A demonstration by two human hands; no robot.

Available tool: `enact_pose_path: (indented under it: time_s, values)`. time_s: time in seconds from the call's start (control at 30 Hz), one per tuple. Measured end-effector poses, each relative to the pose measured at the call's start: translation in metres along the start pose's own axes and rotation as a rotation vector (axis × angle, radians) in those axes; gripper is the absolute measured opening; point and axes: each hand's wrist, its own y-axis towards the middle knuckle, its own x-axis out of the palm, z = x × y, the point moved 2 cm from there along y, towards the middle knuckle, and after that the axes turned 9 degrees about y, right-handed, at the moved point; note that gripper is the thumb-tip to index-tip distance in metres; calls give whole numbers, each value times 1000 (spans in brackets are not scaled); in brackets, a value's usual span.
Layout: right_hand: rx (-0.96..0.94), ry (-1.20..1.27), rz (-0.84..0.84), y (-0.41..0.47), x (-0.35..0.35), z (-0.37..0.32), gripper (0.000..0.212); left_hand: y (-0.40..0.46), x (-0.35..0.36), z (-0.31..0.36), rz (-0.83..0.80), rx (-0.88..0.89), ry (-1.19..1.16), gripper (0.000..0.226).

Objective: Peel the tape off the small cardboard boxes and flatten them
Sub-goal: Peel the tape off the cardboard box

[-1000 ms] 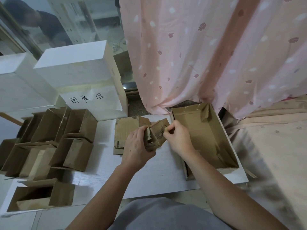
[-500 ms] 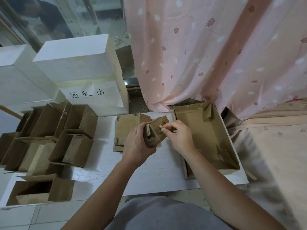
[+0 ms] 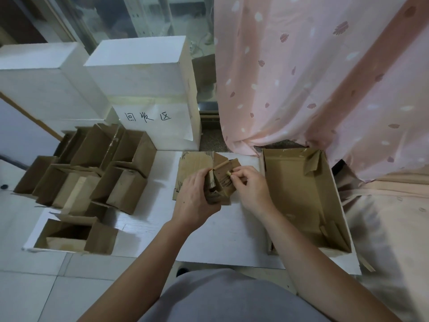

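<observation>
**Tape end pinched on small box, both hands busy**

Head cam: I saw the left hand (image 3: 196, 201) wrapped round a small cardboard box (image 3: 220, 184), fingers curled on its near-left side, holding it up just above the white tabletop (image 3: 222, 242) at centre. The box looked partly crushed, flaps bent, one flap edge sticking up toward the back. The right hand (image 3: 253, 189) had thumb & forefinger pinched together on a small bit of tape (image 3: 228, 174) at the box's top-right face; other fingers were curled loosely behind. How much tape was lifted I couldn't tell, too small.

Directly behind the held box lay a flattened cardboard piece (image 3: 195, 161) flat on the table, partly hidden by the hands. To the right, just beside the right hand, sat a large open cardboard tray (image 3: 299, 182), w/ clear tape along its far inner wall & one corner flap folded in. On the left side stood a cluster of small open boxes (image 3: 92, 168), packed touching each other, plus one more box (image 3: 74, 235) apart from them at the table's near-left corner. Behind the cluster were two white blocks (image 3: 137, 73), the nearer one w/ a handwritten paper label (image 3: 148, 117). A pink patterned curtain (image 3: 313, 77) hung at back right.
</observation>
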Motion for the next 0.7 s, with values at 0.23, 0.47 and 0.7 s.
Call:
enact_pose_path:
  time_s: [0.23, 0.47, 0.7]
  values:
    - [-107, 13, 169, -6, 1, 0, 4, 1, -4, 3, 10, 1, -16, 95]
    - [-182, -33, 329, -9, -25, 9, 10, 4, 5, 16, -3, 94, -28, 92]
    - [-70, 71, 335, -21, -40, 24, 15, 1, 22, 26, -56, 114, -78, 89]
